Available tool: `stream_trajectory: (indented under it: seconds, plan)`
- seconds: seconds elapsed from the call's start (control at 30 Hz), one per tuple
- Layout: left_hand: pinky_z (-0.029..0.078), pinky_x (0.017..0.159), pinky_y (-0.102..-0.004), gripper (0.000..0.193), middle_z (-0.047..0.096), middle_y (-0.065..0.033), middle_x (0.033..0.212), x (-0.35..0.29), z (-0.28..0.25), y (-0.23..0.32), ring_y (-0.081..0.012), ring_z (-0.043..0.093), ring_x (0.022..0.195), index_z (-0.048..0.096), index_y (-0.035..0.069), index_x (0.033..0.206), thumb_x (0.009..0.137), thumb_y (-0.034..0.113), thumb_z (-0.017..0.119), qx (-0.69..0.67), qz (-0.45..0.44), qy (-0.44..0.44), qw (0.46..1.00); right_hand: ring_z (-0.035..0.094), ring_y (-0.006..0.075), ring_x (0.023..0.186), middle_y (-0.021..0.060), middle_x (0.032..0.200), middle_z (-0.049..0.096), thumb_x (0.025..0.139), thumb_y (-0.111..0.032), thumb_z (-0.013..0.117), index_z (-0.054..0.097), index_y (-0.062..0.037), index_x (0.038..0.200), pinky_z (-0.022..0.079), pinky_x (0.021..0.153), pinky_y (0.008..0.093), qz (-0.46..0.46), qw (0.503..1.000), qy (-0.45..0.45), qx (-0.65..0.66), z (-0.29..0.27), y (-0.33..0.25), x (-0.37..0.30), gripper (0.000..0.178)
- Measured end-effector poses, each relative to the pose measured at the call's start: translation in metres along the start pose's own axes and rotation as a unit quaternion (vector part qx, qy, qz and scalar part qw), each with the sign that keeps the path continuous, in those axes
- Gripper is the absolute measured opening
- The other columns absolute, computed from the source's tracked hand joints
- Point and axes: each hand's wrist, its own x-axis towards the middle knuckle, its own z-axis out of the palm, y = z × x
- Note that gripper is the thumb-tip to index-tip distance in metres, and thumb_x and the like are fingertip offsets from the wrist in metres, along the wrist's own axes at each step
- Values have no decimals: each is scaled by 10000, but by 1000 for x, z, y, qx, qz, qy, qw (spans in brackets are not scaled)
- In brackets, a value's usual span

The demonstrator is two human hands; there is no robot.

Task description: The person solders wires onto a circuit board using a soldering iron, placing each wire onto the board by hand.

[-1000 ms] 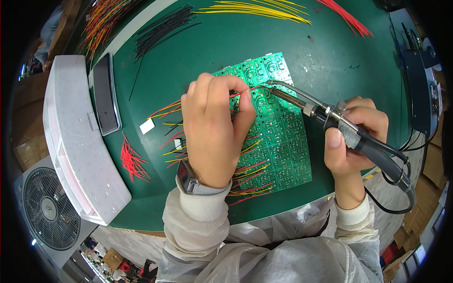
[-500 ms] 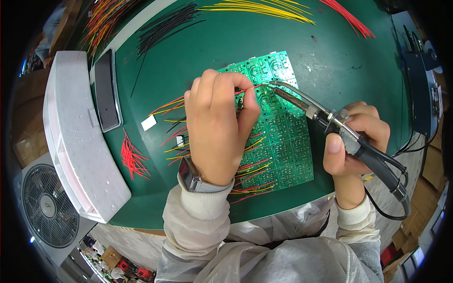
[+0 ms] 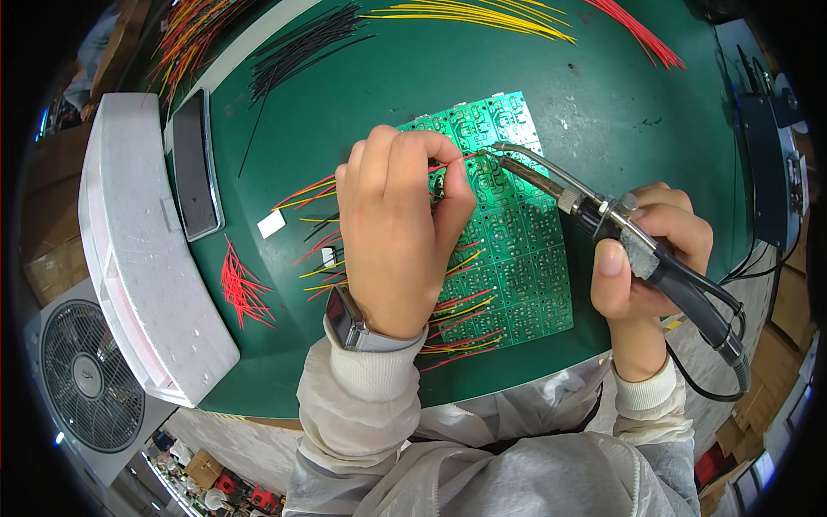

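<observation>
My left hand (image 3: 392, 228) pinches a thin red wire (image 3: 470, 156) between thumb and forefinger above a green circuit board panel (image 3: 530, 267). The wire's end reaches the board's upper part. Wrapped in my right hand (image 3: 663, 241) is a soldering iron (image 3: 534, 177) with a thin metal feed tube (image 3: 538, 157) fixed alongside. Its tip is at the red wire's end; whether it touches, I cannot tell. More red, yellow and black wires (image 3: 465, 303) stick out along the board's left side, partly hidden by my left hand.
Bundles of black wires (image 3: 306, 47), yellow wires (image 3: 474, 15) and red wires (image 3: 637, 33) lie along the far side. On the left are short red wires (image 3: 241, 289), a phone (image 3: 196, 164) and a white foam box (image 3: 138, 250). A dark blue unit (image 3: 769, 168) stands at right.
The soldering iron's tip has shifted slightly left and away from me, closer to the red wire's end. My left hand stays in place with the wire.
</observation>
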Motion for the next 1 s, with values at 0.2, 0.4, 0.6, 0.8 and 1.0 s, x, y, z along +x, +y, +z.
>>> stream_trajectory:
  seconds: [0.2, 0.4, 0.6, 0.8, 1.0]
  plan:
    - [315, 580, -334, 181, 444, -59, 732, 0, 1, -1, -235, 453, 678, 481, 85, 781, 658, 37, 605, -3, 5, 3, 1000, 496, 142, 561, 92, 693, 508, 669, -90, 657, 425, -5, 890, 404, 511, 224, 0, 1000, -3, -3, 0, 1, 0, 331]
    - [326, 569, -313, 134, 431, -54, 698, 1, 1, 0, -207, 421, 636, 495, 58, 768, 680, 34, 594, -4, 7, 8, 1000, 494, 145, 555, 96, 688, 506, 668, -98, 653, 422, -2, 884, 405, 509, 226, -5, 1000, 9, -10, 0, 1, 0, 331]
    - [346, 574, -299, 90, 442, -58, 677, 2, 0, 0, -188, 415, 608, 511, 30, 754, 699, 29, 583, 8, 14, 15, 1000, 492, 152, 570, 86, 682, 498, 673, -110, 646, 425, 5, 864, 409, 518, 237, -4, 999, 38, -22, 0, 2, -1, 314]
    - [361, 607, -304, 112, 468, -69, 714, 3, -6, 2, -198, 436, 634, 515, 22, 781, 706, 47, 594, 35, 9, 0, 999, 491, 163, 585, 82, 686, 485, 672, -132, 657, 426, 12, 848, 407, 527, 248, -4, 997, 68, -29, 1, 3, -3, 324]
    - [359, 661, -337, 178, 446, -120, 813, -1, -26, 5, -248, 438, 714, 481, 11, 925, 781, 90, 549, 18, 6, 23, 1000, 489, 170, 583, 78, 680, 483, 677, -140, 659, 425, 10, 849, 403, 524, 249, 12, 996, 83, -22, -1, 1, -3, 327]
